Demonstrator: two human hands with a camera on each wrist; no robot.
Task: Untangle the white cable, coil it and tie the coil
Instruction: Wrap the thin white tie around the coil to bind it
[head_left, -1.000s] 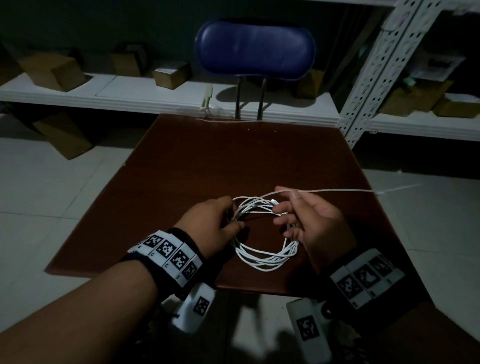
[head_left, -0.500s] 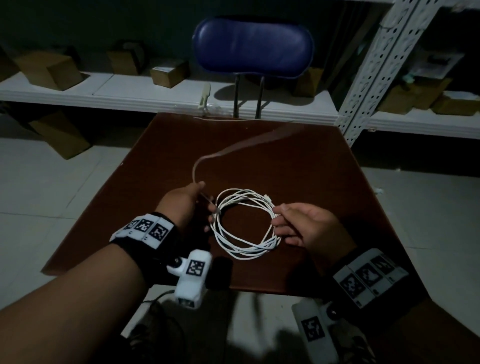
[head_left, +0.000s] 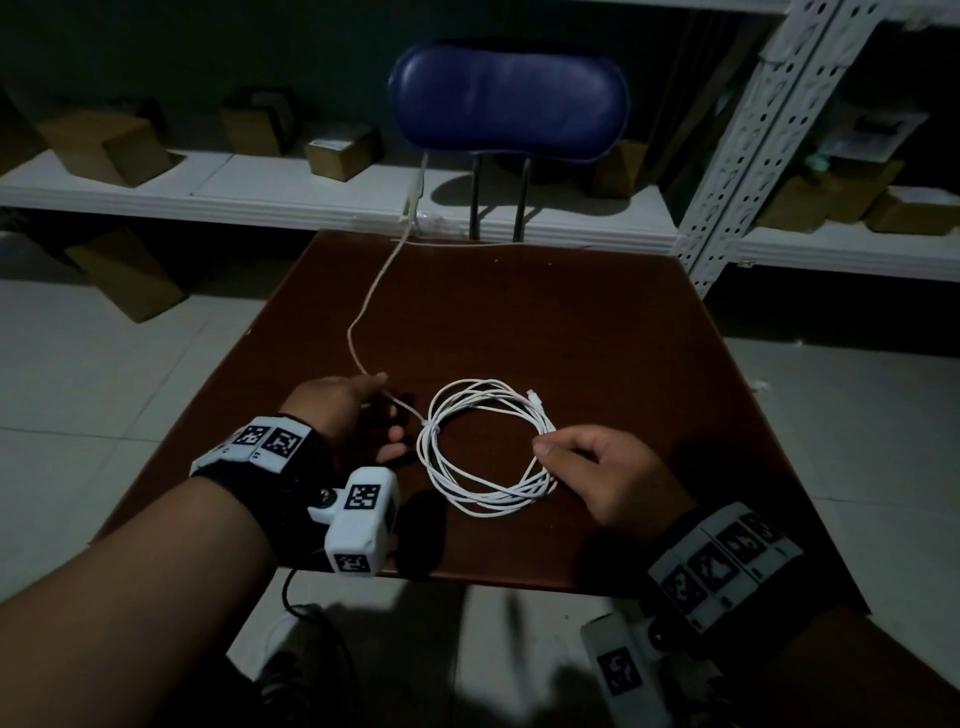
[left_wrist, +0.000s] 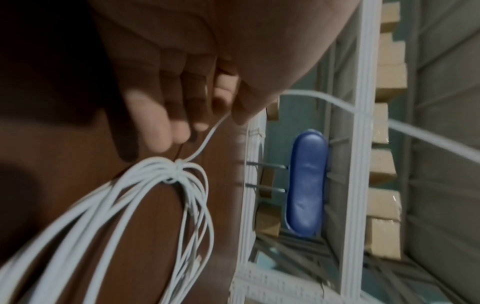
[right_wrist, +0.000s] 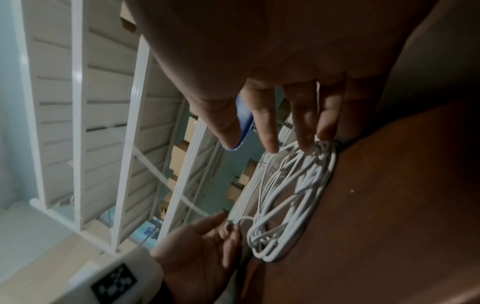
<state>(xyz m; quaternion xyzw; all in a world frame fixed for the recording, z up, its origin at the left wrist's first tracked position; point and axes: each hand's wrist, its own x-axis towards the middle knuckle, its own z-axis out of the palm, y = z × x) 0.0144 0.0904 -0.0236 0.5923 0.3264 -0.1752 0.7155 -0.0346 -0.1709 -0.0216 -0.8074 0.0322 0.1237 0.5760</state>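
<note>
The white cable (head_left: 488, 447) lies as a round coil on the brown table (head_left: 597, 322), cinched by a knot (head_left: 431, 426) on its left side. A free tail (head_left: 363, 312) runs from the knot toward the table's far edge. My left hand (head_left: 382, 385) sits just left of the coil and pinches that tail between thumb and forefinger, as the left wrist view shows beside the knot (left_wrist: 176, 164). My right hand (head_left: 543, 449) rests at the coil's right side; its straight fingertips (right_wrist: 303, 144) touch the strands and the thumb stands apart.
A blue chair back (head_left: 509, 101) stands just beyond the table's far edge. Low white shelves hold cardboard boxes (head_left: 104, 148), and a white perforated rack post (head_left: 753, 145) rises at the back right. Tiled floor surrounds the table.
The tail, stretched rightward from my right hand a second ago, has swung to the left and now runs from my left hand. The coil has settled flat and my hands moved apart.
</note>
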